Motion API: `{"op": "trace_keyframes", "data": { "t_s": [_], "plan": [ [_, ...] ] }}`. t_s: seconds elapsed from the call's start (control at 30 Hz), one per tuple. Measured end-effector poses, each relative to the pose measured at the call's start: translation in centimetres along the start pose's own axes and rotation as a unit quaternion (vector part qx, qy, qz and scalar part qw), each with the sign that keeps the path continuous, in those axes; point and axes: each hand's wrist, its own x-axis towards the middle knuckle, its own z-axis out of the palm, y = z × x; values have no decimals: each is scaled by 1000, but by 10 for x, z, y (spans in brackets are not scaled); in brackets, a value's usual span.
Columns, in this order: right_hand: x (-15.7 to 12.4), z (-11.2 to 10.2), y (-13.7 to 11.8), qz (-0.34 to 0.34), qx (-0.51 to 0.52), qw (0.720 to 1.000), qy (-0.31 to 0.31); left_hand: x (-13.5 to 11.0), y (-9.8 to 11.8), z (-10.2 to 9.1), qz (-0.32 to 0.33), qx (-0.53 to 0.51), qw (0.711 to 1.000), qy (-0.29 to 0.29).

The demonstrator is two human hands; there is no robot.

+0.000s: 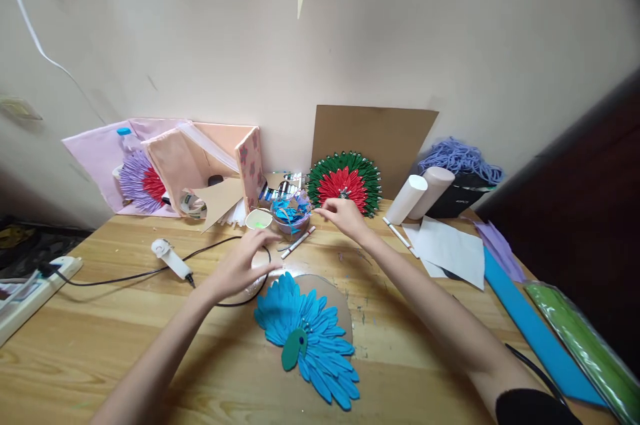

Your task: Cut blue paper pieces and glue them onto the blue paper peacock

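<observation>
A round cardboard disc (330, 288) lies on the table in front of me, partly covered by layered blue petals (320, 358). A green oval piece (290, 351) with a dark blue dot sits among the petals. My left hand (245, 265) hovers above and left of the disc, thumb and fingers apart, holding nothing. My right hand (343, 217) reaches to the right side of a bowl heaped with blue and purple scraps (291, 210). Its fingertips are pinched together; anything between them is too small to make out. A white marker (299, 243) lies in front of the bowl.
A white glue gun (171, 259) with a black cord lies left, near a power strip (40, 298). A green and red petal flower (345, 183) leans against cardboard (373, 135) behind. White rolls (407, 199), paper (453, 245) and a blue strip (535, 318) occupy the right side.
</observation>
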Motion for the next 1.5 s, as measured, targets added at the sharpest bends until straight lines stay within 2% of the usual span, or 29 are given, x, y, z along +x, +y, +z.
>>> {"op": "trace_keyframes", "data": {
  "t_s": [0.07, 0.1, 0.23, 0.3, 0.37, 0.43, 0.5, 0.8, 0.93, 1.03, 1.1, 1.17, 1.27, 1.33, 1.4, 1.5],
  "plan": [
    [-25, -4, 14, 80, 80, 993, -24, -35, -7, 10, -34, -6, 999, -30],
    [-38, -5, 21, 125, 135, 981, -55, -51, -12, 17, -48, -7, 998, -43],
    [-87, -1, 37, 179, 208, 948, -159, -98, -23, 43, -67, -6, 995, -79],
    [-107, 2, 35, 206, 254, 924, -200, -109, -24, 53, -77, 8, 994, -72],
    [-122, 4, 29, 246, 336, 880, -230, -113, -23, 61, -84, 26, 995, -44],
    [-131, 8, 23, 289, 413, 829, -241, -112, -24, 66, -88, 38, 995, -20],
    [-135, 13, 18, 315, 444, 806, -233, -110, -25, 69, -89, 43, 995, -16],
    [-127, 27, 9, 297, 438, 813, -244, -113, -21, 72, -72, 66, 995, -1],
    [-118, 13, 10, 276, 425, 831, -231, -103, -15, 67, -64, 46, 997, 5],
    [-105, -10, 21, 260, 415, 850, -195, -82, -11, 63, -83, -37, 995, 37],
    [-96, -28, 33, 254, 410, 861, -164, -61, -7, 63, -150, -145, 977, 48],
    [-87, -45, 44, 249, 404, 871, -128, -36, -2, 67, -224, -281, 933, 33],
    [-76, -63, 57, 244, 398, 881, -83, -1, 10, 77, -246, -434, 866, -42],
    [-72, -69, 60, 241, 395, 884, -62, 17, 19, 87, -247, -510, 821, -62],
    [-70, -72, 61, 235, 392, 888, -50, 30, 27, 96, -264, -563, 782, -43],
    [-70, -72, 61, 214, 402, 890, -26, 42, 36, 105, -296, -591, 750, 16]
  ]
}}
